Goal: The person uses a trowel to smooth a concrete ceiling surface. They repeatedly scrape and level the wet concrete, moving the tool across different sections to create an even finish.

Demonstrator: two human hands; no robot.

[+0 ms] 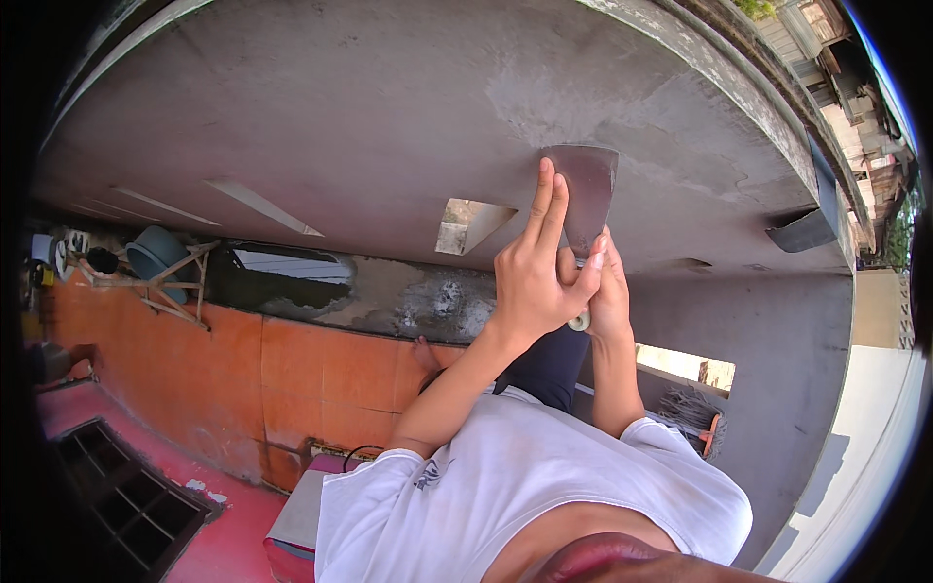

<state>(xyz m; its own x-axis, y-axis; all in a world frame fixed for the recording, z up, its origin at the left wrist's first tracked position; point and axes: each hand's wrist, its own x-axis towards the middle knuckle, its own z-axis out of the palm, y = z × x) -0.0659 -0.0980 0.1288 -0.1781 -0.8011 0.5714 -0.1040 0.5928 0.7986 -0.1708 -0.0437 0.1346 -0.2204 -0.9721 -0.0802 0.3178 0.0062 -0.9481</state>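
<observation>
A wide metal scraper [586,189] lies flat against a grey cement wall [340,117], its blade pointing up. My left hand [533,282] presses two straight fingers on the blade's left side while its thumb wraps the handle. My right hand [610,296] sits just behind the left one, closed around the same handle, whose pale end [580,321] shows below the hands. Both forearms rise from my white shirt at the lower edge.
Two rectangular vent openings [471,223] [685,367] pierce the wall near the hands. Orange tiles [292,379] run lower left, with a blue bucket [155,255] on a wooden frame. A dark floor grate [126,496] and a broom head [695,418] are nearby.
</observation>
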